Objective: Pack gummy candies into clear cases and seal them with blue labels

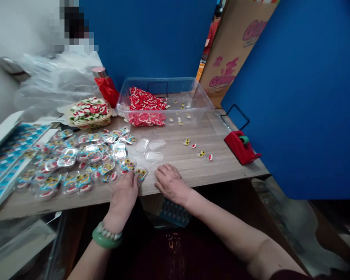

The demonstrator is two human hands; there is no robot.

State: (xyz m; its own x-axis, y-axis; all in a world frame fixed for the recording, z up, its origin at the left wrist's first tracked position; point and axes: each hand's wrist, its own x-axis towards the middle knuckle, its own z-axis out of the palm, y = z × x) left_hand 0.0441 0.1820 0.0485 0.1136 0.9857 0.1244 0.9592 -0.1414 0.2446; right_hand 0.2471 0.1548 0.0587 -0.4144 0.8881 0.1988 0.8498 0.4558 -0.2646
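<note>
My left hand [123,199] is at the right edge of a pile of small clear plastic cases [83,153] holding yellow-eyed, red and blue pieces. Its closed fingers appear to grip one filled case [127,165], though the fingertips are partly hidden. Just right of them lies another filled case [140,173]. My right hand [171,184] rests on the table near its front edge, fingers loosely bent and slightly apart, with nothing visible in them. Beyond those fingertips are several clear plastic shells without contents [154,156].
Small eye pieces [201,154] and red-and-white pieces [211,157] lie to the right, near a red tape dispenser [241,147]. Behind stands a clear bin [189,111] with red pieces; a tub [89,112] holds mixed pieces. Printed blue sheets [8,155] lie left. Blue panels [151,42] enclose the table.
</note>
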